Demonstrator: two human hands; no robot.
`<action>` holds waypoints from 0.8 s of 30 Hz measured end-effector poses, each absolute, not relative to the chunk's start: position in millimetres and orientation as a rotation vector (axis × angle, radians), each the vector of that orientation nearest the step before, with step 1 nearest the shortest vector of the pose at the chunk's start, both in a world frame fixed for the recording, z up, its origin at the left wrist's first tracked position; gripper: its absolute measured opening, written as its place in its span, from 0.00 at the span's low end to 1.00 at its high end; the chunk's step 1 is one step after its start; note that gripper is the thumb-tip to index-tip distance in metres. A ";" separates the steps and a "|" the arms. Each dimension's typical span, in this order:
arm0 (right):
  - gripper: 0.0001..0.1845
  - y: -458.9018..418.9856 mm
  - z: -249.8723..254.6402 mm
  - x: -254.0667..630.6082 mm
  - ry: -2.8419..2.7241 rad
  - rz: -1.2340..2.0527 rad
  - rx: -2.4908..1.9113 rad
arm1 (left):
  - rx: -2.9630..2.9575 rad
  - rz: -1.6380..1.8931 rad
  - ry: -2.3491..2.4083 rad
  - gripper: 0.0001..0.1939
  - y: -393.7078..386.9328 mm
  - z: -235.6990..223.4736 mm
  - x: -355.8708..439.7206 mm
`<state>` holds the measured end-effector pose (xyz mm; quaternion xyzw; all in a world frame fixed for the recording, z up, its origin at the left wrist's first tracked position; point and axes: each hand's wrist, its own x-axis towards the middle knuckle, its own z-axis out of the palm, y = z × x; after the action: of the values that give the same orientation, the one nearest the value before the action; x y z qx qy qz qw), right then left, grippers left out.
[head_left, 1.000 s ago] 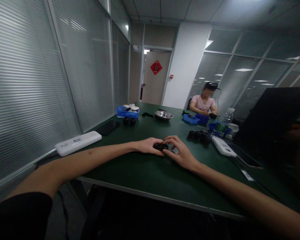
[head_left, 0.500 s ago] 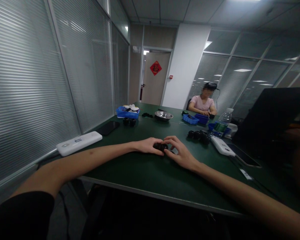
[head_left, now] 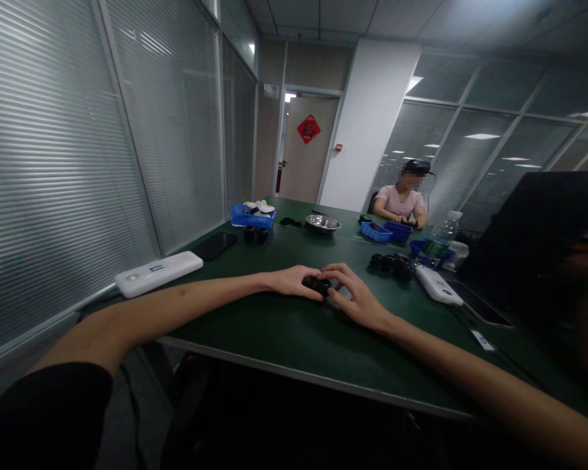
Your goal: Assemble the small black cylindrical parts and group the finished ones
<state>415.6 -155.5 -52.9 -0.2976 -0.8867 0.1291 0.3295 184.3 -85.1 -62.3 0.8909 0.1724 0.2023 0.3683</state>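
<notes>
Between my two hands, low over the green table (head_left: 274, 333), is a small black rounded part (head_left: 316, 284) whose exact kind I cannot make out. My left hand (head_left: 294, 281) grips it from the left, thumb on the near side and fingers on the far side. From the right, my right hand (head_left: 355, 295) curls its fingertips and thumb around the part's other end. A pale, blurred patch shows beneath the right palm. Several similar black rounded parts (head_left: 391, 264) stand in a row to the right, and more black parts (head_left: 255, 234) sit further back at the left.
A blue basket (head_left: 253, 219), a steel bowl (head_left: 323, 225) and blue trays (head_left: 375, 232) stand toward the back. White power banks (head_left: 159, 273) and phones lie at both sides. A bottle (head_left: 438, 240) stands right, near a dark screen (head_left: 543, 241). A person (head_left: 402, 199) sits across.
The black part has turned slightly between my hands, showing a longer, flatter side. My right thumb has shifted a little to the right. The camera view has moved slightly.
</notes>
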 end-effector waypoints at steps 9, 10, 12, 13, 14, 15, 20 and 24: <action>0.13 -156.6 -52.2 415.1 -2.296 0.310 -0.807 | 2.304 0.523 0.447 0.27 -83.6 -63.8 182.8; 0.14 -157.0 -51.9 415.2 -2.309 0.317 -0.791 | 2.303 0.520 0.437 0.27 -83.8 -63.5 182.8; 0.15 -157.2 -51.8 415.2 -2.324 0.323 -0.772 | 2.304 0.516 0.429 0.25 -84.5 -62.8 182.9; 0.16 -156.9 -52.1 415.2 -2.323 0.322 -0.773 | 2.304 0.517 0.429 0.25 -84.8 -62.5 183.0; 0.16 -156.4 -52.7 415.2 -2.314 0.316 -0.781 | 2.303 0.518 0.431 0.25 -85.0 -62.3 183.0; 0.16 -155.7 -53.5 415.2 -2.303 0.308 -0.794 | 2.302 0.518 0.434 0.25 -85.2 -62.1 183.1; 0.13 -152.8 -55.9 416.2 -2.270 0.289 -0.837 | 2.306 0.513 0.452 0.26 -85.8 -61.6 182.9; 0.16 -154.0 -54.6 417.0 -2.317 0.313 -0.771 | 2.301 0.515 0.439 0.24 -86.2 -60.9 183.1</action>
<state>417.0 -154.0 -54.6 -0.2954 -0.8874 0.1197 0.3331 183.1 -86.2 -60.9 0.8939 0.1706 0.2000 0.3630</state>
